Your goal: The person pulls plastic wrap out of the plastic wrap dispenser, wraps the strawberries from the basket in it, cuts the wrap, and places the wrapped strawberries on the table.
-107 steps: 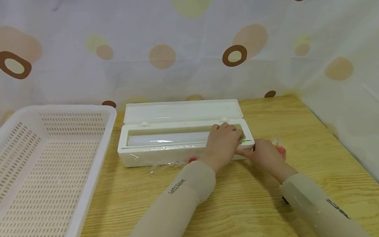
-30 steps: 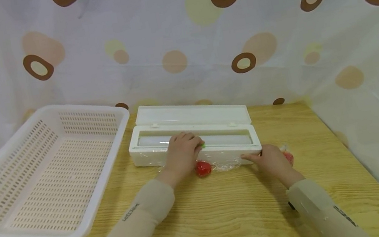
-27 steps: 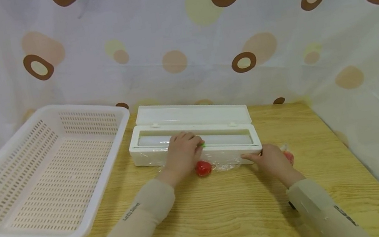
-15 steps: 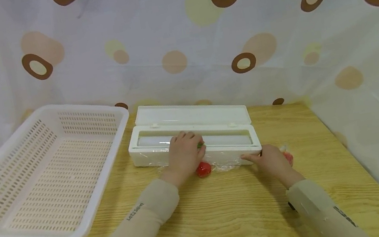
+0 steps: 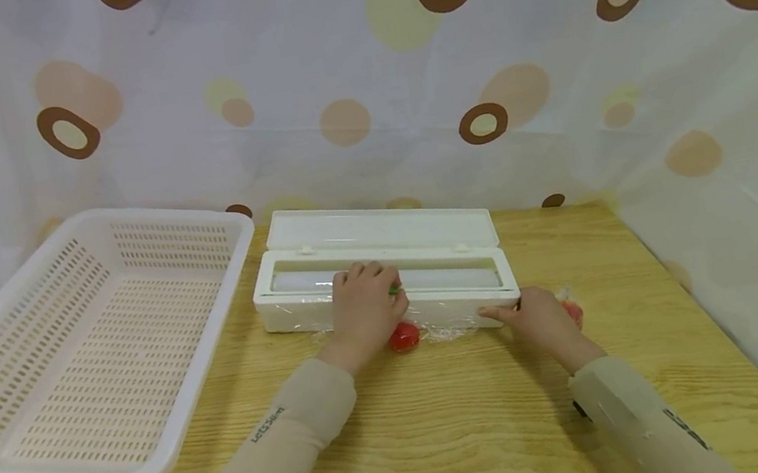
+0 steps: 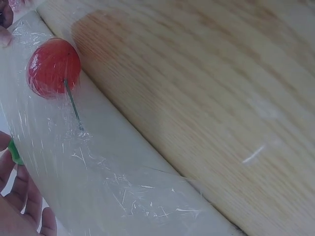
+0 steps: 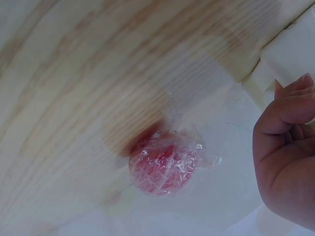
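Observation:
A white cling film dispenser box (image 5: 437, 306) stands near the back wall, its lid (image 5: 378, 230) raised and a film roll (image 5: 458, 277) inside. Along its front edge my left hand (image 5: 365, 311) pinches a small green slide cutter (image 5: 394, 289), about midway. My right hand (image 5: 542, 319) grips the box's front right corner, thumb on the front face. Clear film hangs down the front over a red round fruit (image 6: 54, 69) with a thin green stem. Beside my right hand lies another red fruit (image 7: 165, 164), wrapped in crinkled film.
To the left stands a large white perforated plastic basket (image 5: 190, 439). The wooden table (image 5: 461, 442) runs up to a wall covered with a spotted sheet (image 5: 287, 58), which also lines the right side.
My left hand has slid the green cutter leftward from the box's right end to about its middle. The red fruit in front shows more. My right hand stays at the corner.

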{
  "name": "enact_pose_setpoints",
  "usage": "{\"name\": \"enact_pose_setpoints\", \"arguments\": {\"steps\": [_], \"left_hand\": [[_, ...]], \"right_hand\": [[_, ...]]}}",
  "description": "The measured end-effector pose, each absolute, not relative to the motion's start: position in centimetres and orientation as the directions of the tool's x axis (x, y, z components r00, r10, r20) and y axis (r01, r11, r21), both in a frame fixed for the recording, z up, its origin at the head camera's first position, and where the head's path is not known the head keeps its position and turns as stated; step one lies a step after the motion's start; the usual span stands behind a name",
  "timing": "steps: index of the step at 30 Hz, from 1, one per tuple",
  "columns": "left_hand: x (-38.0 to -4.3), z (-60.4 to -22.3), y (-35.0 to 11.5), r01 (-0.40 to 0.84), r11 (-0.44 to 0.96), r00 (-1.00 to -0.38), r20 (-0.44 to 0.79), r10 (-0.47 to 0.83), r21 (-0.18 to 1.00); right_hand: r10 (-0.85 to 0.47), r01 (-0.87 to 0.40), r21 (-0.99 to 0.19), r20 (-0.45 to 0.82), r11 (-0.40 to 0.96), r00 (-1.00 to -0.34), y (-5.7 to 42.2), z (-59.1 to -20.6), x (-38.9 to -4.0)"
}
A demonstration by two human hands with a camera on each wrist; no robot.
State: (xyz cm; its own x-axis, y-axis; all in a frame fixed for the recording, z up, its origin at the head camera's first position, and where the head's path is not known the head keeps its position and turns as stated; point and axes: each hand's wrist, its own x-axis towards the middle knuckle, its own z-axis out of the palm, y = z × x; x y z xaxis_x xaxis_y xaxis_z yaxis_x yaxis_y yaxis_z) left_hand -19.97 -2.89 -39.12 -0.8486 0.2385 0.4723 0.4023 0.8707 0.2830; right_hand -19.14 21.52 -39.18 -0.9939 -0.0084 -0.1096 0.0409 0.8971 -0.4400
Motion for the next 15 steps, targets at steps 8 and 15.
{"name": "enact_pose_setpoints", "arguments": {"steps": [8, 15], "left_hand": [[-20.08, -39.19, -3.24, 0.389, 0.871, -0.857, 0.463, 0.224, 0.299], [-20.02, -39.17, -3.61, 0.357, 0.880, -0.878, 0.435, 0.202, 0.314]], "right_hand": [[-0.011, 0.035, -0.437, -0.104, 0.899, -0.995, 21.64, -39.36, -19.31], [-0.012, 0.037, -0.439, -0.108, 0.898, -0.994, 21.59, -39.20, -19.20]]}}
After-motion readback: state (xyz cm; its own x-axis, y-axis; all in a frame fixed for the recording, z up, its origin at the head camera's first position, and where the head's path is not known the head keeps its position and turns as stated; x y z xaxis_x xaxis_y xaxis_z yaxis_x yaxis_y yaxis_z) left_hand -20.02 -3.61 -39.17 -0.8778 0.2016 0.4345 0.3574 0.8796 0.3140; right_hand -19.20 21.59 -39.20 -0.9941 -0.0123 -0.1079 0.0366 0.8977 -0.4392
